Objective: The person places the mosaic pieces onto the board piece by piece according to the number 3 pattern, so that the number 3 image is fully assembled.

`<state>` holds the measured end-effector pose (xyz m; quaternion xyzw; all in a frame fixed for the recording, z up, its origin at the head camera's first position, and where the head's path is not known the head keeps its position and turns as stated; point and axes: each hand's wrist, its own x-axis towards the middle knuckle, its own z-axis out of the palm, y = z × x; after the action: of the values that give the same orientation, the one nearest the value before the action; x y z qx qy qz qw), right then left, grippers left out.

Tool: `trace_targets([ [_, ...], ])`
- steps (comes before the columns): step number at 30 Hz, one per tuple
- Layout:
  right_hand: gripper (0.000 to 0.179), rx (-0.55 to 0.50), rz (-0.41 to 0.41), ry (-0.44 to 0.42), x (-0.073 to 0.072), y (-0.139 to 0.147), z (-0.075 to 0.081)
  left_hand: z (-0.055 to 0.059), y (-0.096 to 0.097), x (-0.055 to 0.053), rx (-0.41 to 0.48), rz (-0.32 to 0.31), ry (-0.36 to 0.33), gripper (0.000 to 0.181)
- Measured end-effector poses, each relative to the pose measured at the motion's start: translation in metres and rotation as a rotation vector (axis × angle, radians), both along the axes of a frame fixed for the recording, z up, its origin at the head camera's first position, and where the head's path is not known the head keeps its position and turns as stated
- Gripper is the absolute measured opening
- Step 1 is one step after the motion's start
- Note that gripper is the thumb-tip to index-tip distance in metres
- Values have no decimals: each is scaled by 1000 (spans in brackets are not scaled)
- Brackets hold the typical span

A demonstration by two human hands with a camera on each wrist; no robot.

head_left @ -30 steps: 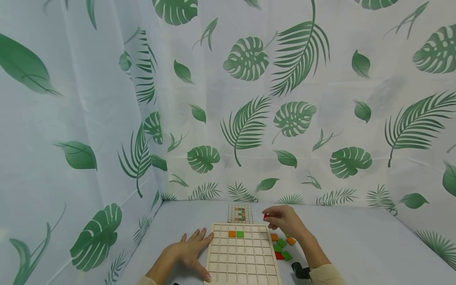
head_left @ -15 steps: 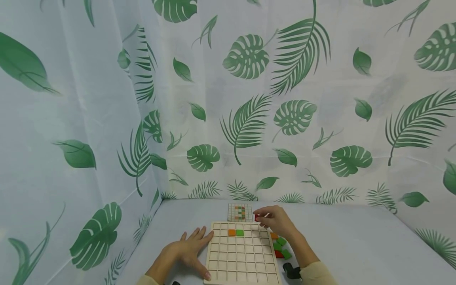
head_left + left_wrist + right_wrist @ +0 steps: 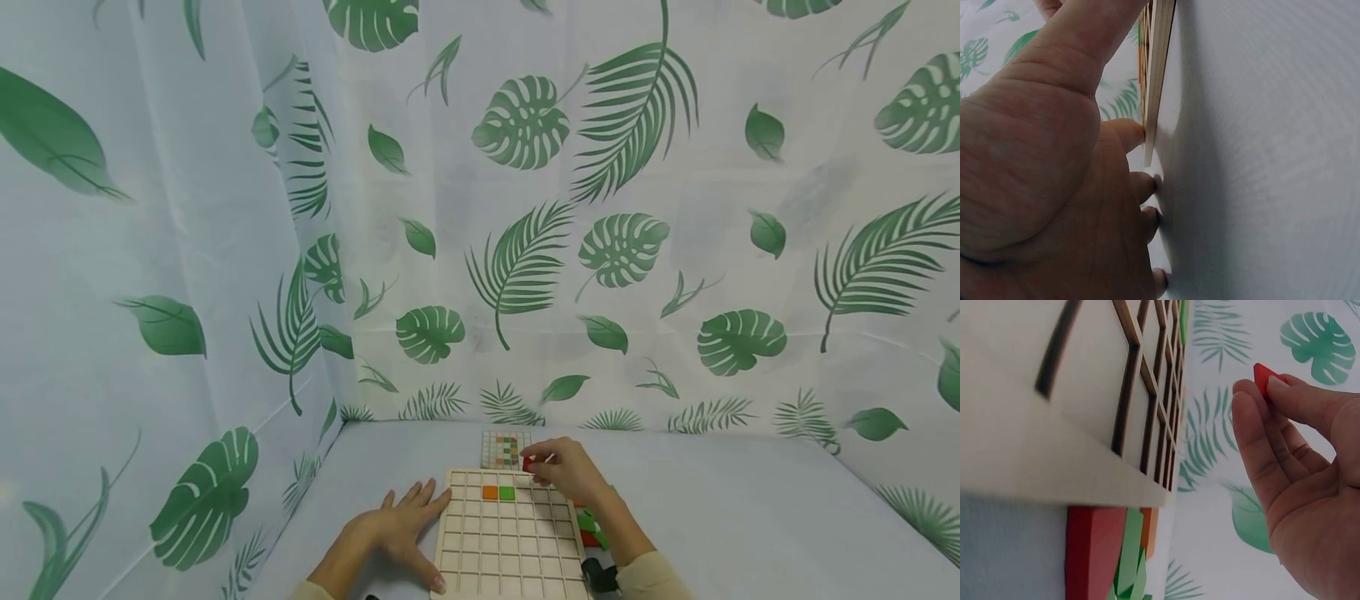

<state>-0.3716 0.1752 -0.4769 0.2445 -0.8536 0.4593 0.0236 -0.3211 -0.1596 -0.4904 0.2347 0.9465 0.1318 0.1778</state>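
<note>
A wooden grid board point(image 3: 487, 546) lies on the table, with an orange tile point(image 3: 490, 492) and a green tile point(image 3: 507, 493) side by side in its second row from the far edge. My left hand point(image 3: 397, 529) is spread at the board's left side, thumb and index finger touching its edge; in the left wrist view the other fingertips rest on the table. My right hand point(image 3: 566, 471) is over the board's far right part, pinching a red tile point(image 3: 1264, 378) between thumb and fingers. The tile is raised above the grid.
Behind the board lies a small pattern card point(image 3: 497, 450) with a grid of coloured squares. Loose green, orange and red tiles point(image 3: 590, 538) lie along the board's right edge, partly hidden by the right forearm. A leaf-printed curtain point(image 3: 525, 250) rises behind the table.
My right hand has moved left with the red tile, from beside the board's far right corner to over its far rows. The left hand has stayed at the board's side.
</note>
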Motion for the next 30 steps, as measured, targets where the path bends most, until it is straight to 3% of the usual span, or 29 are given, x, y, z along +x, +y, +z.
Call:
trace_targets([
  [16,23,180,-8,-1,1,-15,1,1,1,0,-17,9,-1,128],
  [22,23,215,-10,-24,1,-18,-2,2,1,0,-18,13,-7,128],
  [30,16,261,-2,10,3,-21,-1,0,0,0,-11,-8,4,129],
])
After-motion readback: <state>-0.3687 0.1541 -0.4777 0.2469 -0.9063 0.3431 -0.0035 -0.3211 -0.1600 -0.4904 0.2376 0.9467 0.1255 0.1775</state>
